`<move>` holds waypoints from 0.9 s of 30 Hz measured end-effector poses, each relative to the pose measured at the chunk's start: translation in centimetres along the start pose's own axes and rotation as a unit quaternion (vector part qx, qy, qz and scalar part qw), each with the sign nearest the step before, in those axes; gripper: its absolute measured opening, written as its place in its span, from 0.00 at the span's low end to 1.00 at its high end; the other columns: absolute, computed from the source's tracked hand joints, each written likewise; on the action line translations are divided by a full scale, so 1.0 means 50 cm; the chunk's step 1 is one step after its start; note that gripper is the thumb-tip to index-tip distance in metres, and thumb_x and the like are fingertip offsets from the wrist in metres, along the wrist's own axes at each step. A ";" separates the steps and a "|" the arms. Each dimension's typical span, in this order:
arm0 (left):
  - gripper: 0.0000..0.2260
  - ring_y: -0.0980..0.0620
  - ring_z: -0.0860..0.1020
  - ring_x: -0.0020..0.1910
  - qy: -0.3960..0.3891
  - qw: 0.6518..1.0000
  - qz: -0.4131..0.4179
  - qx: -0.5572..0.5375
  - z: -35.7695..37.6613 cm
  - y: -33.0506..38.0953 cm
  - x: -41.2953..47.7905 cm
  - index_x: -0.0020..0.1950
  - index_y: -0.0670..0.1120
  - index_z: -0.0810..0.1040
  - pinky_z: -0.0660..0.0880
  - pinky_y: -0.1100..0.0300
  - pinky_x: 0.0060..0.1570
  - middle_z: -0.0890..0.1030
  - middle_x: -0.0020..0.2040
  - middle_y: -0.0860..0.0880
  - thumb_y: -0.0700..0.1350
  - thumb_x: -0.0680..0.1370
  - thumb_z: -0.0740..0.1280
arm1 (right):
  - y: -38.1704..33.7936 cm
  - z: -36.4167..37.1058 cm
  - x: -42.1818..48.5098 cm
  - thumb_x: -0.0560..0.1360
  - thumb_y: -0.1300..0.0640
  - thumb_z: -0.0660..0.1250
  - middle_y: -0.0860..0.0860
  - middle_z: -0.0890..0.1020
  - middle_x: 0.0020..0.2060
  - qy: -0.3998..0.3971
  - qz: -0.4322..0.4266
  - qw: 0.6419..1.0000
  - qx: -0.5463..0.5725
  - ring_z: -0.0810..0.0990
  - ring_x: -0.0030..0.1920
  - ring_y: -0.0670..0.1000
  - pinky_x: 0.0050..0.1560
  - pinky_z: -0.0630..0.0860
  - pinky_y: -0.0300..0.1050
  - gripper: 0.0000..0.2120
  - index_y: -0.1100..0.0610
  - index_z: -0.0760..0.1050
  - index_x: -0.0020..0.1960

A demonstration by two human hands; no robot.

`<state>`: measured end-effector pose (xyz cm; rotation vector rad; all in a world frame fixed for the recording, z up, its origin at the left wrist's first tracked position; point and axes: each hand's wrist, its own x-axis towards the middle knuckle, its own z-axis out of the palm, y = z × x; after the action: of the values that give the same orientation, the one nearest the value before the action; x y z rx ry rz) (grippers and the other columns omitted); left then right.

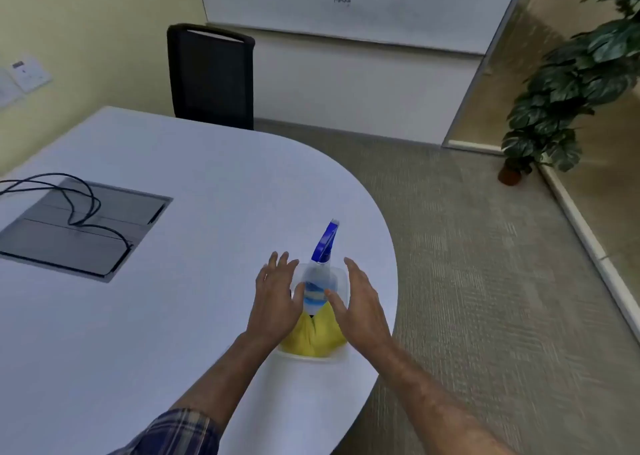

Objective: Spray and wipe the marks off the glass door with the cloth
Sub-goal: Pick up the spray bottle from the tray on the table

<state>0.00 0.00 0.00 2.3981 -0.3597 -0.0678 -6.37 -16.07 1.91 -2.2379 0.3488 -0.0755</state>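
Observation:
A clear spray bottle (318, 286) with a blue trigger head stands in a white tub (341, 278) near the round end of the white table (173, 316). A yellow cloth (317, 338) lies bunched in the near half of the tub. My left hand (275, 298) hovers over the tub's left side with straight fingers. My right hand (358, 304) is spread over its right side. Neither hand grips anything. A glass wall (588, 115) stands at the right.
A grey cable hatch (79, 229) with a black cable sits in the table at the left. A black chair (211, 76) stands behind the table under a whiteboard (363, 4). A potted plant (561, 90) stands in the right corner on the carpet.

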 end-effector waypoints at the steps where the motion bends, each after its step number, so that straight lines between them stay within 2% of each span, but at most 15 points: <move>1: 0.20 0.47 0.54 0.86 -0.004 1.000 -0.005 -0.011 0.009 -0.003 0.010 0.79 0.45 0.71 0.50 0.53 0.83 0.65 0.84 0.45 0.43 0.86 0.64 | 0.007 0.006 0.010 0.83 0.49 0.66 0.50 0.66 0.81 0.007 0.004 1.000 0.014 0.67 0.79 0.51 0.76 0.65 0.48 0.32 0.51 0.58 0.83; 5: 0.20 0.46 0.54 0.86 -0.026 0.999 -0.018 -0.030 0.032 -0.005 0.031 0.79 0.46 0.71 0.52 0.51 0.83 0.64 0.84 0.45 0.44 0.86 0.63 | 0.026 0.028 0.039 0.82 0.52 0.68 0.50 0.71 0.78 -0.004 0.014 0.999 0.029 0.70 0.77 0.51 0.76 0.68 0.48 0.30 0.52 0.63 0.81; 7: 0.20 0.46 0.54 0.86 -0.032 0.999 -0.016 -0.030 0.043 -0.010 0.039 0.79 0.46 0.70 0.52 0.50 0.83 0.65 0.84 0.44 0.43 0.86 0.63 | 0.029 0.038 0.051 0.81 0.53 0.69 0.49 0.76 0.74 -0.002 0.004 0.999 0.036 0.73 0.72 0.49 0.72 0.71 0.43 0.28 0.53 0.66 0.79; 9: 0.20 0.45 0.55 0.86 -0.035 0.999 -0.019 -0.031 0.048 -0.014 0.049 0.79 0.46 0.71 0.52 0.50 0.83 0.65 0.84 0.44 0.43 0.86 0.62 | 0.030 0.045 0.064 0.80 0.54 0.71 0.43 0.80 0.63 0.009 -0.005 0.998 0.055 0.75 0.61 0.36 0.59 0.69 0.26 0.25 0.53 0.71 0.75; 10: 0.20 0.45 0.55 0.86 -0.037 0.999 -0.020 -0.033 0.052 -0.015 0.054 0.79 0.46 0.71 0.52 0.50 0.83 0.65 0.83 0.44 0.44 0.86 0.62 | 0.034 0.051 0.070 0.79 0.56 0.72 0.38 0.79 0.56 0.019 -0.005 0.998 0.065 0.75 0.56 0.31 0.53 0.69 0.22 0.23 0.55 0.74 0.73; 12: 0.20 0.45 0.55 0.86 -0.036 0.998 -0.020 -0.044 0.058 -0.018 0.060 0.79 0.46 0.72 0.53 0.50 0.83 0.66 0.83 0.44 0.45 0.86 0.62 | 0.043 0.064 0.083 0.78 0.59 0.73 0.33 0.77 0.48 0.035 -0.001 0.996 0.086 0.75 0.53 0.24 0.48 0.70 0.19 0.19 0.57 0.77 0.68; 15: 0.18 0.45 0.55 0.86 -0.036 0.998 -0.013 -0.049 0.065 -0.029 0.068 0.77 0.47 0.74 0.53 0.51 0.82 0.67 0.83 0.44 0.45 0.86 0.63 | 0.043 0.075 0.101 0.78 0.59 0.74 0.35 0.80 0.50 0.026 0.003 0.994 0.103 0.80 0.53 0.34 0.49 0.75 0.27 0.15 0.47 0.77 0.61; 16: 0.18 0.46 0.55 0.86 -0.036 0.998 -0.013 -0.049 0.067 -0.032 0.071 0.77 0.48 0.74 0.53 0.51 0.82 0.67 0.82 0.44 0.44 0.86 0.63 | 0.044 0.077 0.107 0.78 0.58 0.74 0.38 0.82 0.51 0.024 0.004 0.994 0.108 0.81 0.53 0.37 0.51 0.78 0.30 0.14 0.47 0.77 0.60; 18: 0.18 0.46 0.56 0.86 -0.039 0.998 -0.015 -0.045 0.072 -0.040 0.075 0.77 0.48 0.74 0.53 0.52 0.82 0.68 0.82 0.44 0.45 0.86 0.63 | 0.045 0.083 0.119 0.77 0.58 0.74 0.45 0.86 0.53 0.019 0.010 0.992 0.123 0.83 0.54 0.45 0.54 0.83 0.42 0.14 0.52 0.79 0.62; 21: 0.19 0.46 0.56 0.86 -0.036 0.998 -0.020 -0.049 0.081 -0.049 0.078 0.78 0.48 0.72 0.52 0.57 0.80 0.68 0.82 0.45 0.46 0.86 0.63 | 0.043 0.086 0.131 0.77 0.56 0.75 0.51 0.86 0.57 0.002 0.018 0.992 0.128 0.83 0.57 0.53 0.58 0.83 0.55 0.18 0.54 0.79 0.66; 25: 0.21 0.47 0.55 0.86 -0.039 0.998 -0.024 -0.053 0.092 -0.057 0.077 0.80 0.49 0.69 0.53 0.56 0.80 0.66 0.83 0.48 0.46 0.86 0.62 | 0.048 0.089 0.139 0.78 0.54 0.74 0.51 0.83 0.62 -0.008 0.028 0.993 0.110 0.78 0.63 0.53 0.63 0.80 0.56 0.21 0.53 0.76 0.69; 27: 0.21 0.47 0.55 0.86 -0.042 0.998 -0.023 -0.051 0.091 -0.058 0.078 0.80 0.49 0.68 0.54 0.54 0.81 0.66 0.83 0.48 0.46 0.86 0.62 | 0.048 0.089 0.140 0.78 0.54 0.74 0.48 0.81 0.60 -0.008 0.033 0.994 0.102 0.77 0.63 0.52 0.65 0.78 0.56 0.21 0.52 0.76 0.70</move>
<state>3.75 -1.92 -5.12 2.3074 -0.3321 -0.2026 0.56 -16.09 -3.20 -2.0228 0.3887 -0.0545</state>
